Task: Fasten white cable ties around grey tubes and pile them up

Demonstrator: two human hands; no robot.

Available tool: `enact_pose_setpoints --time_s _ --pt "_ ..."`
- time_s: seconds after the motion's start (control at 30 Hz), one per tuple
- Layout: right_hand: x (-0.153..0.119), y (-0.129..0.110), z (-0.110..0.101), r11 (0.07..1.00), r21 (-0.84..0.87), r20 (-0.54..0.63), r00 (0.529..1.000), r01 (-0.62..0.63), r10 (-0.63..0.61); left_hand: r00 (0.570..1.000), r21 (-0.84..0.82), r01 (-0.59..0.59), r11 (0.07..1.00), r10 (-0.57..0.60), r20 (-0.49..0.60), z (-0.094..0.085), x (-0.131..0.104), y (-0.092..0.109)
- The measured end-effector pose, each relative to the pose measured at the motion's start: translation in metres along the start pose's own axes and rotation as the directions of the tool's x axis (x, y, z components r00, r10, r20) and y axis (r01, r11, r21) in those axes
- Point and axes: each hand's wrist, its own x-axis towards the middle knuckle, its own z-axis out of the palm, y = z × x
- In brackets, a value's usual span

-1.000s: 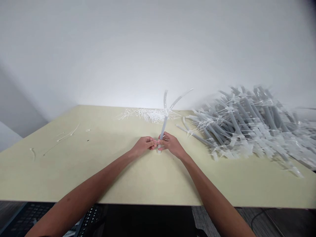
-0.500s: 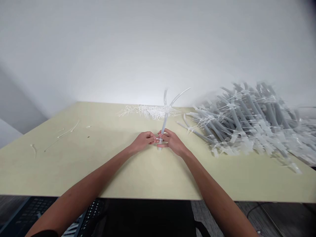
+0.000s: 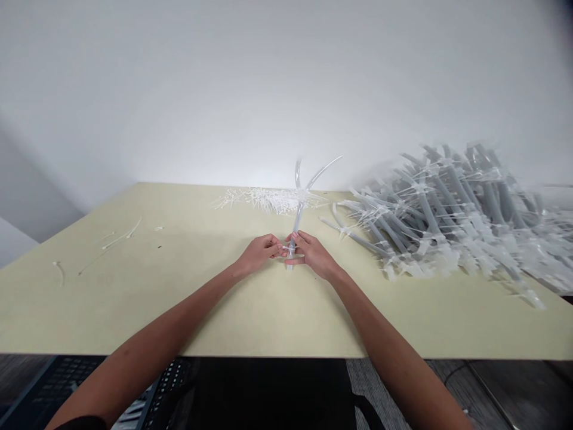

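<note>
A clear plastic tube assembly (image 3: 298, 216) stands tilted in front of me, splitting into two thinner curved tubes at the top. My right hand (image 3: 312, 254) is closed around its lower part, fingers on both sides. From the left, my left hand (image 3: 264, 253) pinches a small white cable tie (image 3: 285, 247) at the tube's lower end. The tie appears to go around the tube, though fingers hide part of it. Behind the tube lies a loose pile of white cable ties (image 3: 275, 200).
To the right rises a large heap of similar tube assemblies (image 3: 430, 209). A few loose cable ties (image 3: 122, 233) lie at the left of the pale table (image 3: 201, 316). A white wall (image 3: 250, 89) stands behind. Below the front edge is a dark plastic crate (image 3: 58, 376).
My hands stay at the tube's lower end with almost the same grip. The whole view has shifted slightly; nothing was let go.
</note>
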Motion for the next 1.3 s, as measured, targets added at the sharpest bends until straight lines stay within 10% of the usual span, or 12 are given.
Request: enact_pose_setpoints --time_s 1.3 --pt "0.006 0.0074 -0.0071 0.999 -0.032 0.001 1.0 0.009 -0.009 0.996 0.069 -0.029 0.997 0.035 -0.086 0.0032 -0.0013 -0.0024"
